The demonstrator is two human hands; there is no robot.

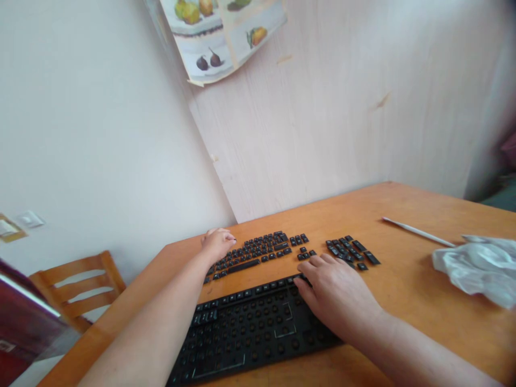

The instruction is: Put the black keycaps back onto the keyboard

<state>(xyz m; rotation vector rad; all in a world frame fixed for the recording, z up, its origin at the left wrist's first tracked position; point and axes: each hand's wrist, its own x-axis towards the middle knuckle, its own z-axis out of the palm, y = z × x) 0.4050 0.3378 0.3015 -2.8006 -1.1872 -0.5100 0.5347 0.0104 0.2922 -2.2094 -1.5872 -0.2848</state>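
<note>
Black against the wooden surface (403,306), the keyboard (262,322) wears caps along its far row and a few at left; most sockets are bare. Loose keycaps (244,266) lie beyond, by the left hand (219,242). The right hand (330,279) covers the keyboard's edge; I can't tell either grip.

To our right, a crumpled translucent bag (479,269) lies on the surface (407,306) beside a slender stick (418,231). We see fruit paintings (231,37) on a pale panel (342,118); leftward, a wooden chair (84,288).

head view; faces forward and down; close above keyboard (258,322); pale wall panel (334,134) ahead
</note>
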